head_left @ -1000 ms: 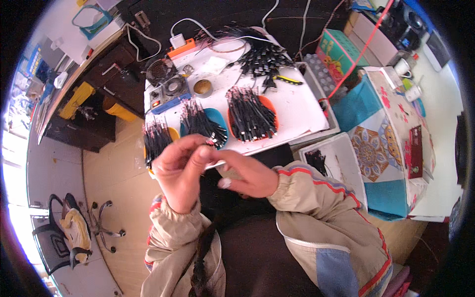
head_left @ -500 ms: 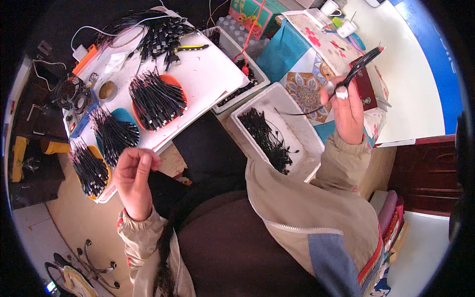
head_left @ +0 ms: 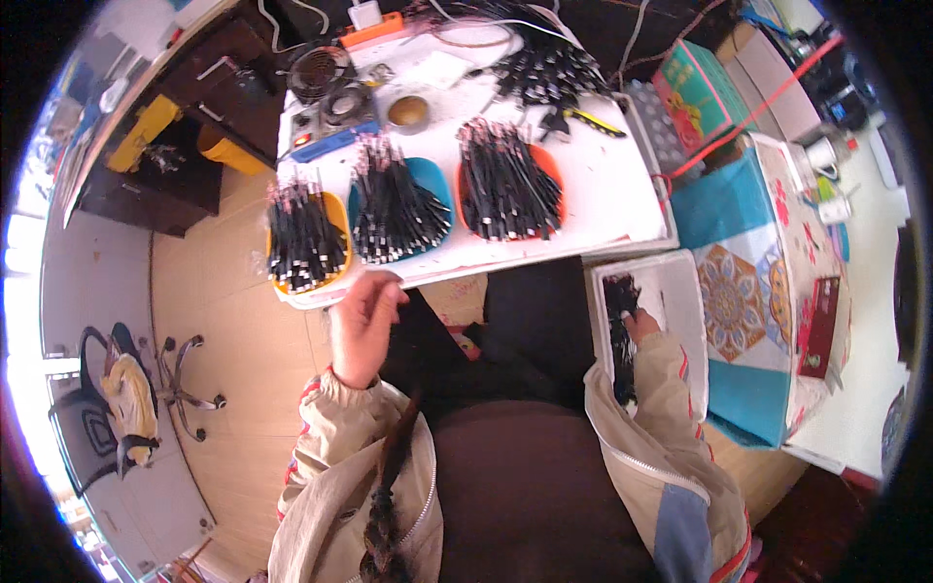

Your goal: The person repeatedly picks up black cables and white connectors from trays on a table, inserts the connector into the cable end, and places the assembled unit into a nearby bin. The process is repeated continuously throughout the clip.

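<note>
My right hand (head_left: 639,325) is down in a white foam box (head_left: 685,296), its fingers closed at the upper part of a pile of black cables (head_left: 622,364). A white wrap shows on one finger; the fingertips are partly lost among the cables. My left hand (head_left: 364,325) hovers by the table's front edge with fingers loosely bent, thumb apart and nothing in it. Just beyond it stand a yellow tray (head_left: 342,216), a blue tray (head_left: 442,185) and an orange tray (head_left: 554,175), each heaped with short black cables with white-tipped connectors and pinkish wire ends.
The white table (head_left: 612,194) carries a round tin (head_left: 408,114), a blue tool (head_left: 335,143), a yellow-black cutter (head_left: 595,122) and a large cable pile (head_left: 549,73). A patterned cloth-covered surface (head_left: 729,301) lies right of the box. A wheeled chair base (head_left: 185,379) stands at left.
My right hand has dropped from above the patterned cloth, where it held a bundle of black cables, into the foam box. The view has turned left; my left hand remains near the table edge.
</note>
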Tool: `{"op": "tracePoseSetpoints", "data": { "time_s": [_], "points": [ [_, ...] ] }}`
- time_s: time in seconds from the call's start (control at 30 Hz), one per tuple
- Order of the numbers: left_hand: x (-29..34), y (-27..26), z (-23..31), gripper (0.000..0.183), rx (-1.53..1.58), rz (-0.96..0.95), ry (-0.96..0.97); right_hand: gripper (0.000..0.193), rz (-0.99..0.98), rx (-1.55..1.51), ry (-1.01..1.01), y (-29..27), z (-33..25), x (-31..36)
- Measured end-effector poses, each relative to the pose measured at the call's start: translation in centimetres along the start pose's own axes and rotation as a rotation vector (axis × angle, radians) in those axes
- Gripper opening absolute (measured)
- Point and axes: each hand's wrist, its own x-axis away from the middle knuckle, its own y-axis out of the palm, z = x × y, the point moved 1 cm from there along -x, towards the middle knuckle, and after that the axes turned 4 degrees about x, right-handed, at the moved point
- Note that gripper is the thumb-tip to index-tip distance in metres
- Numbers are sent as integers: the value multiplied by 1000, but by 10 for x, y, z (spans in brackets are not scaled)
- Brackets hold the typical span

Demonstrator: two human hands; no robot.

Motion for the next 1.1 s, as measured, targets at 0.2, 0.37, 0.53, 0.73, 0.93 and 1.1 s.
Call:
{"op": "tracePoseSetpoints", "data": {
  "time_s": [0.2,0.37,0.53,0.73,0.93,1.1],
  "points": [
    [-74,-62,19,8,-742,386,360,29,-139,-18,-273,-61,-71,28],
    [-120,-74,0,23,-1312,289,224,27,-212,-78,-345,-122,-128,69],
    [-124,-80,-14,22,-1161,299,147,24,-82,-22,-533,-161,-187,102],
    [-113,-106,-10,24,-701,358,178,23,-97,-122,-767,-201,-272,119],
    [-105,-118,-1,24,-572,377,163,22,-99,-321,-961,-202,-360,103],
    [-98,-122,2,20,-344,420,293,20,-46,-293,-890,-199,-416,64]
  ]
}}
